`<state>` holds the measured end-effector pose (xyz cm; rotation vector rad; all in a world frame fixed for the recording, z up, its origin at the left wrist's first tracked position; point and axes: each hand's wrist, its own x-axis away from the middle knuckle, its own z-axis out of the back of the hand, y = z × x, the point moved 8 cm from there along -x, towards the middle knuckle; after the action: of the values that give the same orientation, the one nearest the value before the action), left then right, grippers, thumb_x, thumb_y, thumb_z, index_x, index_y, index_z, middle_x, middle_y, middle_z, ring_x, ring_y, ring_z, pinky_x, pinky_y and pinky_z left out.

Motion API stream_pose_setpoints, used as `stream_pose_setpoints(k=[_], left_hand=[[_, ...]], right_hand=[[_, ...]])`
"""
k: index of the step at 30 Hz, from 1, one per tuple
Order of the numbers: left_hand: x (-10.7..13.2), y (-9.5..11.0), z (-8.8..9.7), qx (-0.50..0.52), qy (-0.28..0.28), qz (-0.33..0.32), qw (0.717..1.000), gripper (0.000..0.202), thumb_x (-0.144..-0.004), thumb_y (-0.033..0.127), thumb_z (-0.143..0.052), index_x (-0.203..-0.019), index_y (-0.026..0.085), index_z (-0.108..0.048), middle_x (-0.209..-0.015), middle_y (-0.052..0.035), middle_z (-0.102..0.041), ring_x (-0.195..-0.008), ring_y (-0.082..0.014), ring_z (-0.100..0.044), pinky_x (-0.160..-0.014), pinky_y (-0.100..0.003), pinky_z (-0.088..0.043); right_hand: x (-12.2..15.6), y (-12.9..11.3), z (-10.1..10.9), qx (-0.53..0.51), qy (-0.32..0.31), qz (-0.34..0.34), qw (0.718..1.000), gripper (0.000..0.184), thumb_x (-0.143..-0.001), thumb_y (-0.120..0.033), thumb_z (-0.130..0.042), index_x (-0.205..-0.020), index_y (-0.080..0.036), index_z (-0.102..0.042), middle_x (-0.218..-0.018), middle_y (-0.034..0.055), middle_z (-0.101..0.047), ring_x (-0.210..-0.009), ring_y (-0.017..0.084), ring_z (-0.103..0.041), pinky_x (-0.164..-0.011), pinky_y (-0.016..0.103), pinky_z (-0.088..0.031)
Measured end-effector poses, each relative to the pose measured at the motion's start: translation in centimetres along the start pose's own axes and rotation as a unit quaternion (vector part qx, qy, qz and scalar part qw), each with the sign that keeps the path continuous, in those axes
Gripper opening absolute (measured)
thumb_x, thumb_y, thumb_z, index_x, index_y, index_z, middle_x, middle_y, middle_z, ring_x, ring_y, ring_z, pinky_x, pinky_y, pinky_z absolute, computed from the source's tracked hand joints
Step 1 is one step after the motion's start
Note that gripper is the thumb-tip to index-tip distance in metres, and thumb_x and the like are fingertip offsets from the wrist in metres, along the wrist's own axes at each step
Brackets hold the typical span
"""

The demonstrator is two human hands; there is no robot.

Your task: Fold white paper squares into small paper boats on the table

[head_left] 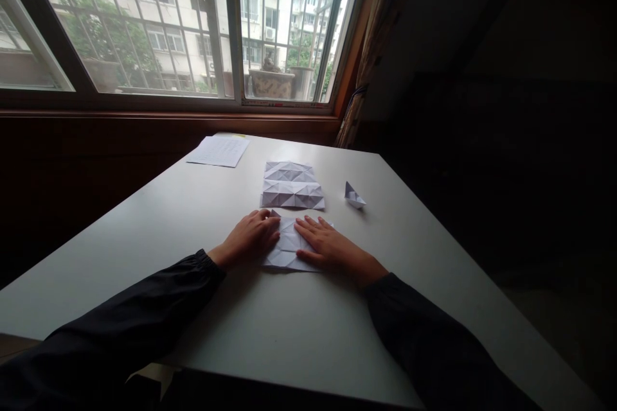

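A white sheet of paper (289, 241) with crossing creases lies flat on the white table in front of me. My left hand (253, 232) is at its left edge, fingers curled and closed on the paper near the far left corner, which stands up a little. Flat on the right part of the same sheet rests my right hand (330, 245), its fingers spread and its palm covering that side. Just beyond is a second creased paper (293, 186), with raised folds in rows. To its right sits a small folded paper boat (355, 196).
Printed sheets (219, 151) lie at the table's far left corner, with something yellow at their edge. The white table (270, 334) narrows away toward a barred window (159, 26). A curtain (359, 103) hangs at the window's right, and the room's right side is dark.
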<state>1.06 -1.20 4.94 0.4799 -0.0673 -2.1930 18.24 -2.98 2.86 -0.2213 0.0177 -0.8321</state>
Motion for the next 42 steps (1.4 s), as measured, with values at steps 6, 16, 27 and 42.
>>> stream_pose_setpoints(k=[6,16,27,42], left_hand=[[-0.1,-0.8,0.0,0.007,-0.004,0.004,1.0,0.036,-0.097,0.038,-0.056,-0.128,0.023,-0.066,-0.124,-0.0135,-0.063,-0.107,-0.0272,-0.063,-0.096,-0.041,-0.053],[0.2,-0.1,0.8,-0.006,0.023,-0.054,0.998,0.049,-0.097,0.032,-0.057,-0.146,0.029,-0.054,-0.132,-0.0128,-0.059,-0.111,-0.0279,-0.061,-0.099,-0.045,-0.051],[0.5,2.3,0.3,0.062,-0.016,-0.144,0.987,0.068,-0.098,0.026,-0.058,-0.16,0.032,-0.031,-0.132,-0.0106,-0.063,-0.117,-0.0258,-0.062,-0.102,-0.042,-0.052],[0.3,-1.9,-0.6,0.144,0.062,0.052,0.986,0.078,-0.089,0.021,-0.061,-0.16,0.028,-0.028,-0.12,-0.011,-0.069,-0.089,-0.021,-0.07,-0.081,-0.034,-0.058]], right_hand=[[1.8,3.1,0.5,-0.007,0.001,-0.046,0.999,0.082,-0.099,-0.07,-0.038,-0.163,-0.02,-0.026,-0.169,0.0112,-0.023,-0.157,0.032,-0.02,-0.128,0.052,-0.013],[1.7,2.4,0.6,0.008,0.042,-0.033,0.999,0.069,-0.099,-0.059,-0.047,-0.158,-0.025,-0.04,-0.166,0.0112,-0.033,-0.153,0.035,-0.029,-0.125,0.055,-0.019],[1.4,2.7,0.3,0.014,0.054,-0.028,0.998,0.065,-0.098,-0.058,-0.05,-0.156,-0.028,-0.044,-0.166,0.0105,-0.034,-0.152,0.037,-0.029,-0.124,0.058,-0.02],[1.1,-1.2,1.0,0.034,0.058,0.027,0.997,0.064,-0.099,-0.055,-0.046,-0.154,-0.023,-0.047,-0.164,0.0114,-0.038,-0.153,0.038,-0.028,-0.125,0.061,-0.011]])
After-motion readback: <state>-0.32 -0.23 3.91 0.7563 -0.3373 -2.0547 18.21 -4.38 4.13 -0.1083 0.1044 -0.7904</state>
